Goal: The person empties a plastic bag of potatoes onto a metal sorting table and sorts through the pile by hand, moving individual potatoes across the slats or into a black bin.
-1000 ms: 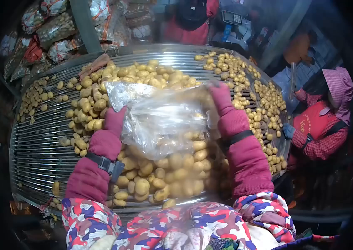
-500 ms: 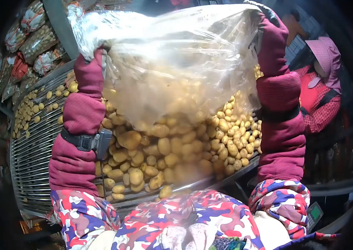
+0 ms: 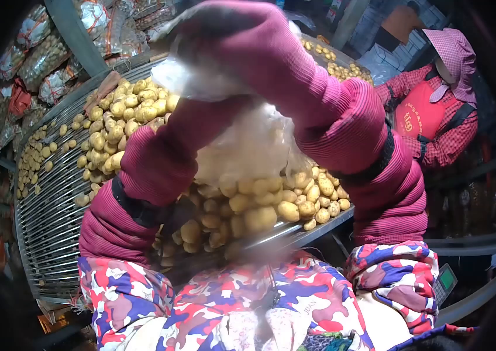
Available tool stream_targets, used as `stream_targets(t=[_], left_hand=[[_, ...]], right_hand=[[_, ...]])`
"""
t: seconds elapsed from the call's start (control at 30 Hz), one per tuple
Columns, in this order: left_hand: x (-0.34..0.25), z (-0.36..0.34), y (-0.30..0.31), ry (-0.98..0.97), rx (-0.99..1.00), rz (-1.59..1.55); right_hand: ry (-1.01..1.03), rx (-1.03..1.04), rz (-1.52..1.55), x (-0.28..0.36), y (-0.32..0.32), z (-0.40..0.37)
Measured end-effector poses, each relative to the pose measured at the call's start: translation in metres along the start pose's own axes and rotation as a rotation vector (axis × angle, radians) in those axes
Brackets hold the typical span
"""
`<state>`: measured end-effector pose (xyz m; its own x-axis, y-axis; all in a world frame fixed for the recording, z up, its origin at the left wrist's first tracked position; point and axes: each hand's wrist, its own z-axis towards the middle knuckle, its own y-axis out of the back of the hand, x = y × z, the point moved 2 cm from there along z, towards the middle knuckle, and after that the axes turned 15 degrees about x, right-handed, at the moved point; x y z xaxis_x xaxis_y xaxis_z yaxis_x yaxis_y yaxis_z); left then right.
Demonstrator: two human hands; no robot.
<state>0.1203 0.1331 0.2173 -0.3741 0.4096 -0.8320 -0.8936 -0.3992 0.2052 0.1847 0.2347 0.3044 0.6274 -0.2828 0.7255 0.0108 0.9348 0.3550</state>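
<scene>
A clear plastic bag [image 3: 242, 149] of potatoes hangs in front of my body, its upper part bunched between my arms. My right hand [image 3: 204, 38], in a greyish glove and smeared by motion, is raised at the top with its fingers closed on the bag's gathered plastic [image 3: 173, 77]. Below it, my left sleeve [image 3: 163, 152] reaches in toward the bunched plastic. The left hand's fingers are hidden there by the bag and the right arm. Potatoes [image 3: 259, 219] show in and around the bag's lower part; the boundary is blurred.
A slatted metal rack [image 3: 55, 228] carries a heap of loose potatoes [image 3: 122, 114] on the left. Filled bags [image 3: 43, 58] are stacked behind it, beside a metal post [image 3: 75, 35]. At the right stands a co-worker [image 3: 435, 111] in a checked hat. A keypad device [image 3: 445, 284] is low right.
My hands have come together from the bag's two wide-apart top corners, the right crossing leftward above the left. The spread bag mouth is now bunched, and the potato heap at left has come into view.
</scene>
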Motion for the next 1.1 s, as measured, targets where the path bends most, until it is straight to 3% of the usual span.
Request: stream_targets(t=[0.03,0.07,0.17,0.2,0.3,0.37,0.43,0.53,0.63,0.7,0.8,0.9,0.93,1.03,1.1], left_hand=[[0.007,-0.002,-0.005,-0.064,-0.088,-0.024],[0.011,-0.011,0.017,0.021,-0.06,0.044],[0.04,-0.047,0.081,0.159,-0.314,-0.263],[0.042,-0.054,0.092,0.205,-0.436,-0.208],[0.054,-0.075,0.116,0.233,-0.396,-0.286],[0.047,-0.08,0.111,0.242,-0.389,-0.22],[0.044,-0.088,0.111,0.216,-0.349,-0.092],[0.095,-0.11,0.146,0.206,-0.211,-0.517],[0.09,-0.114,0.146,0.238,-0.215,-0.369],[0.097,-0.116,0.147,0.241,-0.295,-0.526],[0.086,-0.112,0.133,0.298,-0.444,-0.542],[0.062,-0.102,0.116,0.338,-0.555,-0.488],[0.058,-0.101,0.118,0.331,-0.507,-0.426],[0.05,-0.097,0.123,0.309,-0.37,-0.242],[0.044,-0.09,0.122,0.276,-0.328,-0.163]], right_hand=[[0.016,0.108,0.144,0.001,-0.005,-0.002],[-0.045,0.129,0.269,0.012,0.006,-0.015],[-0.079,-0.09,0.127,0.002,0.052,-0.064],[-0.247,-0.054,-0.042,-0.022,0.074,-0.086],[-0.713,0.124,-0.568,-0.092,0.094,-0.159],[-0.883,0.271,-0.506,-0.114,0.068,-0.189],[-0.895,0.242,-0.409,-0.131,0.043,-0.21],[-0.855,0.062,-0.385,-0.147,0.03,-0.216],[-0.746,0.038,-0.546,-0.143,0.018,-0.201],[-0.665,0.041,-0.634,-0.145,0.013,-0.2],[-0.815,0.178,-0.906,-0.152,0.021,-0.199],[-0.887,0.163,-1.018,-0.151,0.043,-0.189],[-0.752,-0.022,-0.962,-0.137,0.051,-0.181],[-0.589,-0.176,-1.069,-0.09,0.088,-0.145],[-0.184,-0.276,-1.16,-0.042,0.105,-0.117]])
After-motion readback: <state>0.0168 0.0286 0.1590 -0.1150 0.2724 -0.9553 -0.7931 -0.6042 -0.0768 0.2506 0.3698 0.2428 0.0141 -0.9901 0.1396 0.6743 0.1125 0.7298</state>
